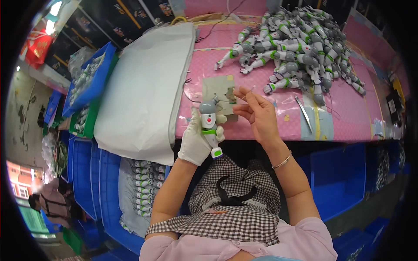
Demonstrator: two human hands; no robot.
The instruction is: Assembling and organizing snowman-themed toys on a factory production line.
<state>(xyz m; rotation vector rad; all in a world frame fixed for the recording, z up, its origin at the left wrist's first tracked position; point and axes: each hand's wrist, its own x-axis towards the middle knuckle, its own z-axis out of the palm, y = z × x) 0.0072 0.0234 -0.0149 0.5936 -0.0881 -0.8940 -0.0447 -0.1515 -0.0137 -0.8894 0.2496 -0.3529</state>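
Observation:
My left hand (193, 142), in a white glove, is closed round a toy arm (209, 121). The piece is white with a grey rounded joint at its upper end, green bands and a small red dot; it stands nearly upright. Bare and raised just right of it, my right hand (261, 116) has thumb and fingertips drawn together. A thin pale strand seems to show at the fingertips, too fine to name. Behind both hands a greyish flat fixture (211, 87) with a small metal part rests on the pink tabletop (257, 126).
At the back right lies a large heap of similar toy arms (300, 48). Tweezers (304, 114) lie near the table's front edge. White sheeting (143, 87) covers the left side. Blue bins (93, 87) with parts stand left; another blue bin (339, 182) is below right.

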